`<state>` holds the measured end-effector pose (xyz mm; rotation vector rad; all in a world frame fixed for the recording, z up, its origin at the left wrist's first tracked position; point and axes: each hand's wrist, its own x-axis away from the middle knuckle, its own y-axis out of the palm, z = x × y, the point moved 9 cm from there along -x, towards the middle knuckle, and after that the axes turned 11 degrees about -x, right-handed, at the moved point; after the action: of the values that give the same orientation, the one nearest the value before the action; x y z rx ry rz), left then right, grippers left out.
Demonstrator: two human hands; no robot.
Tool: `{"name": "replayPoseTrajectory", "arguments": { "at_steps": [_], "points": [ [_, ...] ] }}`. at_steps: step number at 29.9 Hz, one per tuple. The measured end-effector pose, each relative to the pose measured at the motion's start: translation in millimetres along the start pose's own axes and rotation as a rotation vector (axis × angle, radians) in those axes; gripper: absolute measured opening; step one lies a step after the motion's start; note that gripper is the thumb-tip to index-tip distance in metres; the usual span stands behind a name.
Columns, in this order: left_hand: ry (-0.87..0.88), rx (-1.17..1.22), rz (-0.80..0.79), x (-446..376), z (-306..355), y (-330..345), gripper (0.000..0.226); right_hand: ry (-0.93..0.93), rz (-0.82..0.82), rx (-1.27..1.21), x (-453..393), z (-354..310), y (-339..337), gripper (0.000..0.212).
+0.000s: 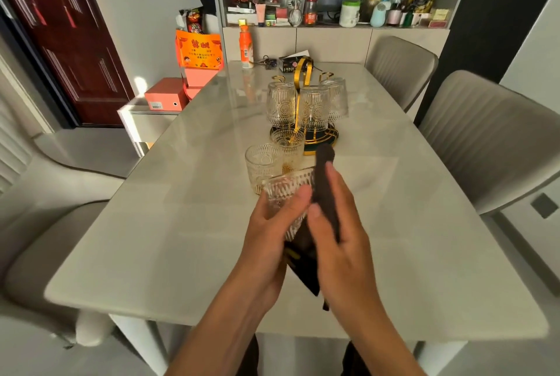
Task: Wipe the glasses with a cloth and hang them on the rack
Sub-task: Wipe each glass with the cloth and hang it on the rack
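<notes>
**Glass in hand, cloth against it**

Pale marble-look surface point(394, 239) fills the head view, with grey upholstered chairs point(491, 139) along its right side and a cluttered shelf point(333, 24) on the far wall. Near the middle stands a gold rack point(303, 72) on a dark round base, and three patterned glasses hang upside down on it point(312, 109). Just in front of the rack, two more glasses stand upright on the surface point(262, 163), close together.

Nearer the camera, the left hand point(272, 233) is curled around a ribbed glass point(288, 190), held tilted above the surface. The right hand point(336, 224) is closed on a dark brown cloth point(324, 169), pressed against the glass's side; one end of the cloth sticks up past the fingers, and the other hangs below both hands.
</notes>
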<state>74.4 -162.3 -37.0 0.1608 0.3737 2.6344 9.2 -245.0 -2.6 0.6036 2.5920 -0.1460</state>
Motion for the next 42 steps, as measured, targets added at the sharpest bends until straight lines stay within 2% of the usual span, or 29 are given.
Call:
{"name": "replayPoseTrajectory", "arguments": {
  "at_steps": [2, 3, 5, 7, 8, 9, 12, 13, 14, 18, 19, 20, 23, 24, 25, 28, 29, 30, 31, 33, 35, 37, 40, 42],
  "points": [
    [0.023, 0.021, 0.046, -1.3, 3.2, -3.5, 0.059, 0.203, 0.021, -0.305, -5.5, 18.2, -4.0, 0.043],
    [0.027, 0.046, 0.057, -2.5, 3.0, -4.6, 0.062, 0.21, 0.01, -0.319, -4.9, 16.0, -1.8, 0.043],
    [-0.012, 0.139, 0.067, -1.4, 0.3, -4.5, 0.064, 0.088, -0.003, -0.089, 1.2, 0.6, 2.7, 0.051],
    [-0.078, 0.182, 0.023, 2.1, -4.6, 0.8, 0.059, -0.085, -0.039, 0.267, 7.8, -12.1, 9.9, 0.055],
    [-0.09, 0.174, -0.008, 3.0, -5.9, 3.5, 0.059, -0.142, -0.047, 0.33, 8.0, -14.2, 10.7, 0.055],
    [-0.086, 0.152, -0.017, 3.0, -7.5, 3.8, 0.061, -0.148, -0.048, 0.3, 6.8, -15.0, 8.9, 0.055],
    [-0.024, 0.108, 0.025, 0.9, -1.8, 1.2, 0.075, 0.13, 0.006, -0.272, -4.1, 1.9, -3.3, 0.047],
    [-0.014, 0.115, 0.032, 0.6, -0.7, 1.4, 0.077, 0.179, 0.007, -0.368, -4.4, 4.0, -2.6, 0.044],
    [-0.016, 0.124, 0.022, 0.7, -1.1, 2.9, 0.077, 0.158, -0.006, -0.324, -3.2, -0.7, -0.9, 0.045],
    [-0.016, 0.056, -0.054, 2.8, -1.1, 6.9, 0.067, -0.147, -0.025, 0.272, 8.1, -24.2, 8.0, 0.056],
    [0.01, 0.038, -0.052, 2.3, 1.3, 5.6, 0.063, -0.196, -0.024, 0.292, 8.8, -25.4, 7.8, 0.056],
    [0.039, 0.032, -0.036, 1.1, 4.9, 4.1, 0.061, -0.187, -0.009, 0.229, 5.7, -22.4, 3.3, 0.055],
    [0.054, 0.051, 0.034, -0.9, 4.1, -2.5, 0.056, 0.179, 0.079, -0.365, -3.3, 13.4, -10.0, 0.047],
    [0.024, 0.098, 0.031, -1.2, 1.1, -2.4, 0.053, 0.231, 0.078, -0.429, -2.2, 17.4, -8.1, 0.045],
    [0.011, 0.124, 0.015, -1.6, -0.8, -1.6, 0.052, 0.207, 0.066, -0.356, 0.5, 12.6, -5.8, 0.047],
    [0.037, 0.053, -0.057, 0.5, 4.1, 5.5, 0.056, -0.083, 0.04, 0.177, 6.5, -15.1, -3.1, 0.057],
    [0.051, -0.013, -0.055, 0.2, 5.0, 6.3, 0.061, -0.173, 0.015, 0.291, 6.4, -18.1, -1.6, 0.057],
    [0.062, -0.064, -0.034, 0.4, 5.6, 5.9, 0.065, -0.197, -0.005, 0.293, 5.3, -18.9, -0.3, 0.056],
    [0.079, -0.079, -0.007, -0.2, 6.3, 4.7, 0.068, -0.158, -0.011, 0.18, 2.0, -16.6, -1.1, 0.054],
    [0.094, -0.042, 0.038, 0.2, 5.1, 1.2, 0.07, 0.042, 0.058, -0.232, -2.3, -2.6, -8.8, 0.043],
    [0.061, 0.037, 0.04, 1.3, 1.8, 2.1, 0.072, 0.337, 0.233, -0.561, 2.9, 23.2, -19.0, 0.029],
    [0.031, 0.169, -0.001, 2.0, 0.8, 2.8, 0.068, 0.626, 0.4, -0.827, 17.5, 55.6, -23.4, 0.031],
    [-0.071, 0.376, -0.023, -2.4, -5.5, -8.6, 0.072, 0.786, 0.525, -1.021, 27.6, 75.4, -33.9, 0.037],
    [-0.131, 0.377, 0.024, -5.4, -11.6, -20.1, 0.079, 0.824, 0.565, -1.079, 34.3, 84.8, -43.0, 0.042]
  ]
}}
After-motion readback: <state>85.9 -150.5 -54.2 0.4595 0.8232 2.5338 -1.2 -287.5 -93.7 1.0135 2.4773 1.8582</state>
